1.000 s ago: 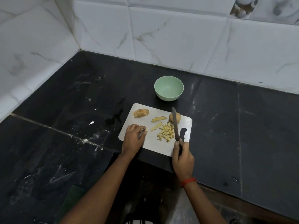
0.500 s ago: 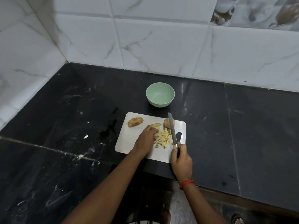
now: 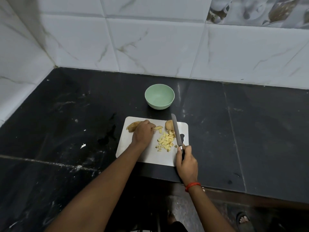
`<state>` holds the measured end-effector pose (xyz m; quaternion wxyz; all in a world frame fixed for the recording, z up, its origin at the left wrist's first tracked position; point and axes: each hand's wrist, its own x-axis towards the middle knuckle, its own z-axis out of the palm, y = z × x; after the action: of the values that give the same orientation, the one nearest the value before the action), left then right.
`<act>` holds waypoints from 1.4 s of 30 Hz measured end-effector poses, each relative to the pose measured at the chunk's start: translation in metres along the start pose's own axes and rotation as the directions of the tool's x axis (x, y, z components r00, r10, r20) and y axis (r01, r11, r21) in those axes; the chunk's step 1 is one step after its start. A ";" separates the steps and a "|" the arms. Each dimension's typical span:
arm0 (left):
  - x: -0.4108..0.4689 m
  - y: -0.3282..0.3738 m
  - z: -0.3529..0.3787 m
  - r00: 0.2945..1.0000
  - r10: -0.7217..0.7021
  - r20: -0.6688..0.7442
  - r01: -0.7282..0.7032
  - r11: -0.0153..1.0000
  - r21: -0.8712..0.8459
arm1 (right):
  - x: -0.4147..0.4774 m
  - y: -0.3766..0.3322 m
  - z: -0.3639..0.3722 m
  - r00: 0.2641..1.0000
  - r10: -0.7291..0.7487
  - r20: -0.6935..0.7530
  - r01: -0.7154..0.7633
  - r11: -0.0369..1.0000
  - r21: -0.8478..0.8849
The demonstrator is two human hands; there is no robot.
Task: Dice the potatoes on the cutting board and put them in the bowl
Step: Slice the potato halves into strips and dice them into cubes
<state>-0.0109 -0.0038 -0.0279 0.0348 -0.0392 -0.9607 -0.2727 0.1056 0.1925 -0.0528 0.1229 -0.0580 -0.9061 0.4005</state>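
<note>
the diced potato (image 3: 165, 142) lies in a loose pile of small pale cubes near the middle of the cutting board (image 3: 147, 156), and none of it is in the bowl yet. more waits around it: a wedge (image 3: 158, 127) just behind the pile, a fan of slices (image 3: 133, 126) at the board's far left corner, and a rounded chunk (image 3: 168, 125) with skin on at the far right.

the left hand (image 3: 143, 133) reaches across with its fingers curled down onto the wedge's left end. as far as i can see it is pinching the wedge, probably to draw it to the cutting spot. the right hand (image 3: 186, 162) is wrapped round the dark handle of the knife (image 3: 175, 131). the blade points away from the person and runs along the pile's right edge, just beside the chunk, so it seems to fence the cubes in while it waits for the next piece.

the bowl (image 3: 159, 96), pale green with nothing showing inside, stands on the black counter (image 3: 250, 123) just beyond the board's far edge — near enough, i'd guess, to scrape the dice straight in. 1 red thread (image 3: 192, 185) circles the right wrist, and white marbled tiles (image 3: 150, 47) rise behind.
</note>
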 end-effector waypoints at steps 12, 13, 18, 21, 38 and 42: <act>-0.060 -0.024 0.002 0.981 -0.178 -0.071 0.167 0.976 -0.139 | -0.016 -0.017 0.008 0.993 -0.088 -0.083 0.089 0.996 0.002; -0.061 -0.025 0.002 0.981 -0.180 -0.073 0.168 0.975 -0.143 | -0.021 -0.023 0.013 0.993 -0.085 -0.081 0.086 0.996 0.013; -0.063 -0.025 -0.001 0.979 -0.188 -0.078 0.168 0.961 -0.218 | -0.037 -0.035 0.031 0.998 0.042 -0.056 -0.036 0.995 0.090; -0.061 -0.023 -0.003 0.980 -0.191 -0.049 0.174 0.954 -0.245 | -0.037 -0.035 0.031 0.998 0.045 -0.044 -0.041 0.995 0.087; -0.058 -0.030 -0.009 0.962 -0.265 0.059 0.271 0.923 -0.272 | -0.038 -0.035 0.031 0.998 0.002 -0.060 0.001 0.999 0.048; -0.060 -0.034 -0.008 0.960 -0.275 0.060 0.281 0.922 -0.266 | -0.037 -0.036 0.032 0.998 -0.006 -0.065 0.009 0.999 0.046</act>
<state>0.0458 -0.0404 -0.0442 -0.0203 0.0902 -0.9103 -0.4035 0.1326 0.1380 -0.0533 0.1548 -0.0649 -0.8925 0.4187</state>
